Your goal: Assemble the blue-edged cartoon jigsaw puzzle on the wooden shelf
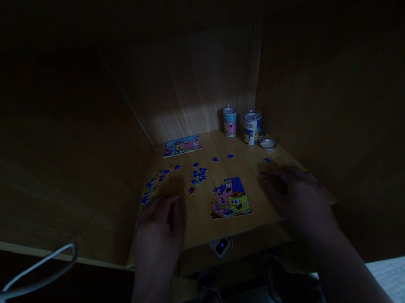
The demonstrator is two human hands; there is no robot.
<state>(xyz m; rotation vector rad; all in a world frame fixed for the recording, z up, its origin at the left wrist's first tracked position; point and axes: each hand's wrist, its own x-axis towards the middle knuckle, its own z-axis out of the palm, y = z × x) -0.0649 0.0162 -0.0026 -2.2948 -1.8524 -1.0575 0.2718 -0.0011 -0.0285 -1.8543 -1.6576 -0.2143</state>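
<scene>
- Puzzle block, partly joined, lies on the counter between your two hands, toward the near edge, touching neither of them
- Your right hand is the nearer one: its fingertips stand just beyond the block's straight right side, while your left hand sits across a wider strip of bare wood
- The ragged, unfinished side faces left and away from you, so the open edge points toward your left hand, with the finished corner on your right
- No clear long axis shows in the block; it looks about as deep as it is wide
- Your right thumb and forefinger come together beside a small loose piece; you may be pinching it, but the dim light hides whether you are
- Your left fingers are curled, with nothing visible in them, and you cannot tell from this view whether they close on anything
- The middle cluster of pieces lies beyond the block, to its left, nearer your left hand than your right
</scene>
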